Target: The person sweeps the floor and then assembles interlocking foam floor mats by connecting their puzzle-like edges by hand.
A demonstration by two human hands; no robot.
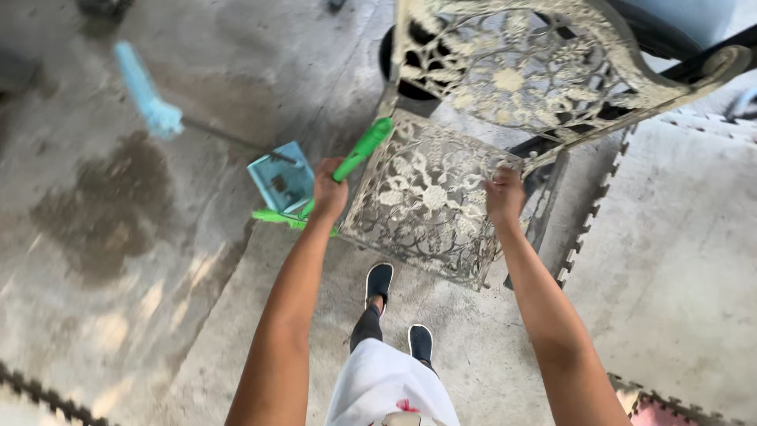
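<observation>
My right hand [505, 196] grips the ornate cream cast-metal chair [430, 201] at its seat's right edge; my left hand [329, 192], at the seat's left edge, is closed on a green plastic brush handle [359, 150] angling up-right over the seat corner.

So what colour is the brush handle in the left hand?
Bright green handle, gripped by the left hand; head view.
</observation>
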